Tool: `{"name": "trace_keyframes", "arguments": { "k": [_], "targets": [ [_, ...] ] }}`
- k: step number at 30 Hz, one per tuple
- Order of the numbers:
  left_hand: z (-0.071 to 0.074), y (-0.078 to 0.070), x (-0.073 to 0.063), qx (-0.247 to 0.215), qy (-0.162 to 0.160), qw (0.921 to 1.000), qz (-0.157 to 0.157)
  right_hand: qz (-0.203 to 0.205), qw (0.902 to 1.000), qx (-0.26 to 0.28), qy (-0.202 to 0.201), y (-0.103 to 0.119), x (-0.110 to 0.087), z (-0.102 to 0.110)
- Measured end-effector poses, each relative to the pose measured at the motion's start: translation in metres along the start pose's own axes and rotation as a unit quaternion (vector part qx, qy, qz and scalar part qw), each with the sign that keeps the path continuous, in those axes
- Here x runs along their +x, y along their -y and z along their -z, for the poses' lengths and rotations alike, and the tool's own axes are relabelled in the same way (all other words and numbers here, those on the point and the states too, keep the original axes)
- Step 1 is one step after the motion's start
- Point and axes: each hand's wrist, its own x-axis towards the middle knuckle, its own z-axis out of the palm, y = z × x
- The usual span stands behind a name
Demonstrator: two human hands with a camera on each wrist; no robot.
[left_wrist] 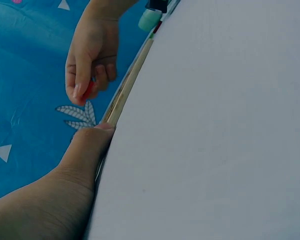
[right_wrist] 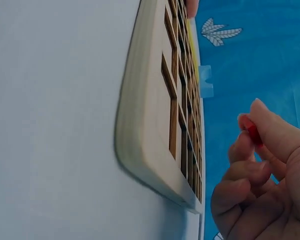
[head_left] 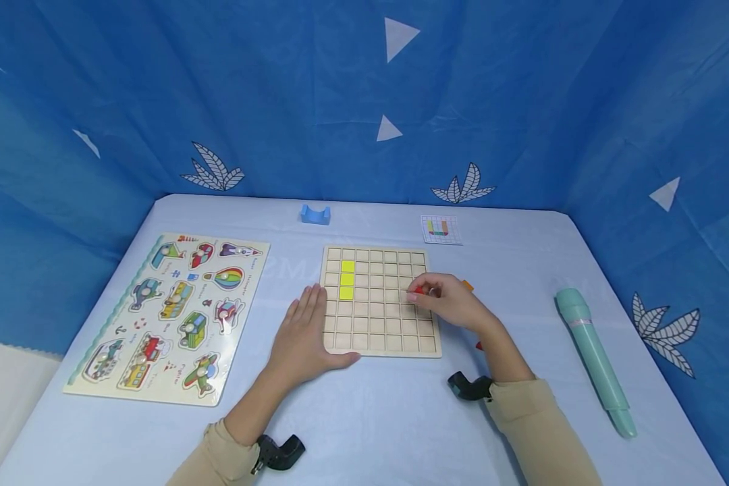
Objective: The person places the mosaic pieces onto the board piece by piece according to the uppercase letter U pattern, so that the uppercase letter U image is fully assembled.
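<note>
Pinching one red piece point(right_wrist: 252, 132): right hand point(head_left: 452, 302) (three yellow squares point(head_left: 347, 279) apart).

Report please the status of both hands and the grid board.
Left hand at grid board's near-left corner. Right hand pinching red piece over board's right side. Three yellow squares placed. Nothing visibly in the way.

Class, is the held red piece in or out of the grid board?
Out: the right wrist view shows the right hand pinching the red piece clear of the board.
</note>
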Motion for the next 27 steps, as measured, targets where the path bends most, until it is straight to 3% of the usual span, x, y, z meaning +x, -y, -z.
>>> {"name": "trace_keyframes", "arguments": {
  "k": [13,27],
  "targets": [
    [0.0017,-0.0014,-0.0001,0.000,0.002,1.0000,0.000,0.014,0.9984,0.045,0.031,0.0055,0.0053,-0.0051],
    [0.0014,-0.0012,0.0001,0.008,0.002,1.0000,0.001,-0.015,0.9889,0.124,0.080,0.0095,0.0098,-0.0102]
  ]
}}
